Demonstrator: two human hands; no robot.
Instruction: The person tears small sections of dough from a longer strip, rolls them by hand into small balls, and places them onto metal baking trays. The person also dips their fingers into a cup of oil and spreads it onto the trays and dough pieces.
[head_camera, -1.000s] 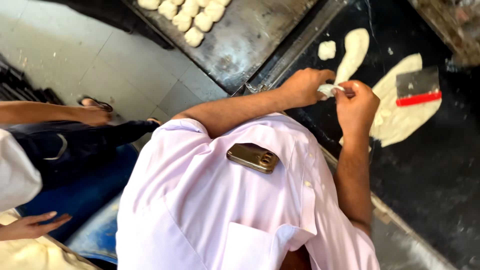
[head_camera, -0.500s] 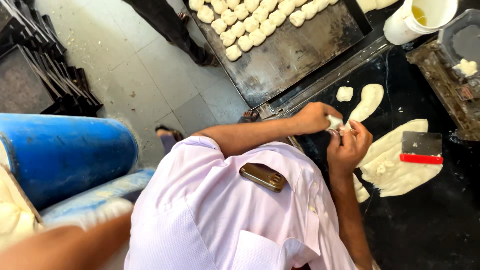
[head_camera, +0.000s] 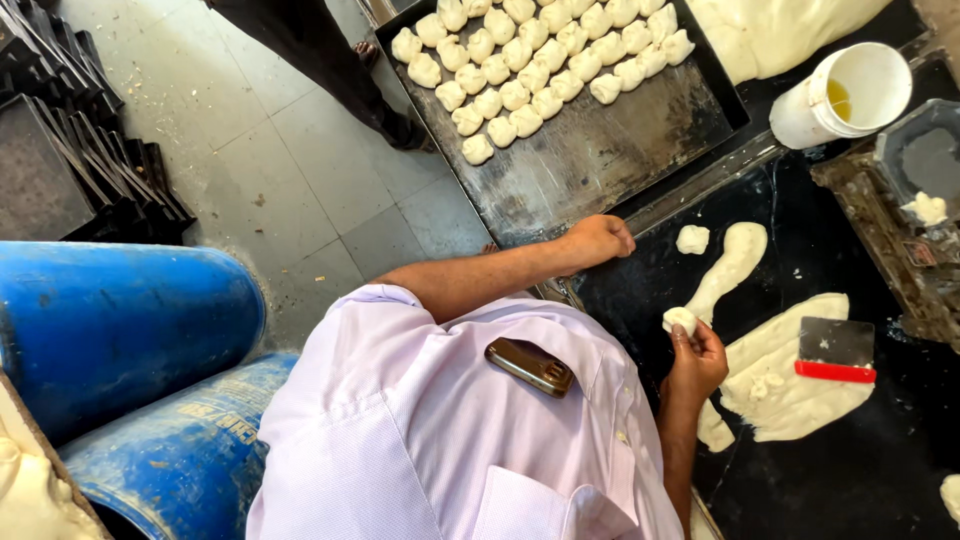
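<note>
Right hand (head_camera: 697, 362) raised, pinching dough ball (head_camera: 680, 320); left hand (head_camera: 598, 239) fisted, empty, on tray (head_camera: 600, 170) edge

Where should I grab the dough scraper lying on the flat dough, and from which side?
Take the dough scraper by its red handle strip along the lower edge, probably coming from below, the worker's side. The grey blade lies flat on the dough sheet, so only the thicker strip offers grip. The right hand, holding a dough piece, is nearest.

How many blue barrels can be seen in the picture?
2. The upper blue barrel lies at the left edge; the lower blue barrel lies just below it. Others may be hidden.
</note>
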